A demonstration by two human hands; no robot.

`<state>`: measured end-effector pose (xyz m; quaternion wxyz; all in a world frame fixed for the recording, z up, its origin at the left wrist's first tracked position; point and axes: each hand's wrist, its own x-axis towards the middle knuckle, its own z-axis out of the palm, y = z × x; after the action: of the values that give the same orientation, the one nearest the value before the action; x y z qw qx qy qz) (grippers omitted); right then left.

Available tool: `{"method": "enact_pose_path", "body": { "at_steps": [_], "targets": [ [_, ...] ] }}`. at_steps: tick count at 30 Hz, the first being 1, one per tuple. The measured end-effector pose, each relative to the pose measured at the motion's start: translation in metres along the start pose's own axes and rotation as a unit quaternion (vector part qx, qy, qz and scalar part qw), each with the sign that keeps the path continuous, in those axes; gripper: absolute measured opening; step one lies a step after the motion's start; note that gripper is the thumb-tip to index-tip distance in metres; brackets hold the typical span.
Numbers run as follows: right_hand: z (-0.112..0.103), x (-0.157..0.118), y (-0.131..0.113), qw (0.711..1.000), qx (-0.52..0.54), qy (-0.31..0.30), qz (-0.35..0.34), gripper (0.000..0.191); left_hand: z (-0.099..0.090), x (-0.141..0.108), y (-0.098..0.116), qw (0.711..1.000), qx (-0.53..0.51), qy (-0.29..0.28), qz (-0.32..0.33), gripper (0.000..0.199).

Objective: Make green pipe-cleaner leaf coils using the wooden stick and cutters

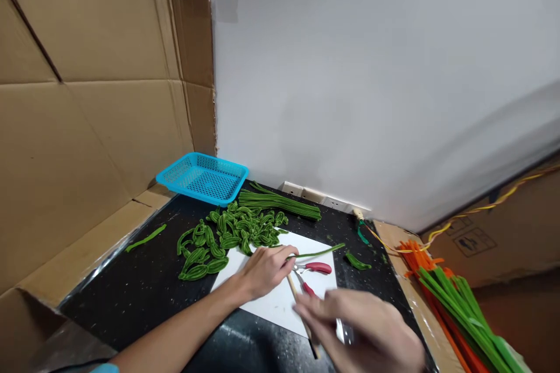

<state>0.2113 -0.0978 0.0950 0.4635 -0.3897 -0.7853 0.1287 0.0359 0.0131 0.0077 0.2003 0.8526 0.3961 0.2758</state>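
My left hand is closed over the white sheet, its fingertips pinching a green pipe cleaner that sticks out to the right. They meet the upper end of a thin wooden stick. My right hand, smeared by motion, grips that stick lower down between thumb and fingers; its dark end shows below. Red-handled pliers lie on the sheet between my hands, partly covered. Left of the sheet spreads a pile of looped green pipe-cleaner leaves.
A blue plastic basket stands at the back left. Behind the leaves lies a bundle of straight green pipe cleaners. One leaf rests right of the sheet. Orange and green pipe cleaners lie far right, near a yellow cord. Cardboard walls the left side.
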Motion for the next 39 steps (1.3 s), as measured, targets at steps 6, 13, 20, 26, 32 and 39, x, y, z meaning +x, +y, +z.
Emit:
{"method": "enact_pose_path", "body": {
  "at_steps": [6, 13, 20, 26, 32, 39],
  "targets": [
    [0.026, 0.033, 0.072, 0.981, -0.195, 0.023, 0.001, 0.022, 0.003, -0.002, -0.002, 0.997, -0.056, 0.05, -0.009, 0.019],
    [0.042, 0.007, 0.106, 0.973, -0.227, -0.04, -0.016, 0.026, 0.006, -0.002, -0.004, 0.992, -0.092, 0.081, 0.002, 0.018],
    [0.037, -0.002, 0.119, 0.98, -0.187, 0.062, 0.029, 0.015, 0.005, -0.005, -0.004, 0.992, -0.104, 0.064, 0.02, 0.018],
    [0.033, -0.008, 0.13, 0.964, -0.184, 0.157, 0.114, 0.019, 0.002, 0.002, -0.008, 0.928, -0.344, 0.113, -0.092, 0.019],
    [0.036, -0.007, 0.123, 0.964, -0.131, 0.177, 0.148, 0.018, -0.008, 0.01, -0.012, 0.78, -0.587, 0.123, -0.18, 0.041],
    [0.052, -0.007, 0.108, 0.983, -0.129, 0.07, 0.106, 0.018, -0.004, 0.008, -0.001, 0.787, -0.594, 0.036, -0.164, 0.055]
  ]
}}
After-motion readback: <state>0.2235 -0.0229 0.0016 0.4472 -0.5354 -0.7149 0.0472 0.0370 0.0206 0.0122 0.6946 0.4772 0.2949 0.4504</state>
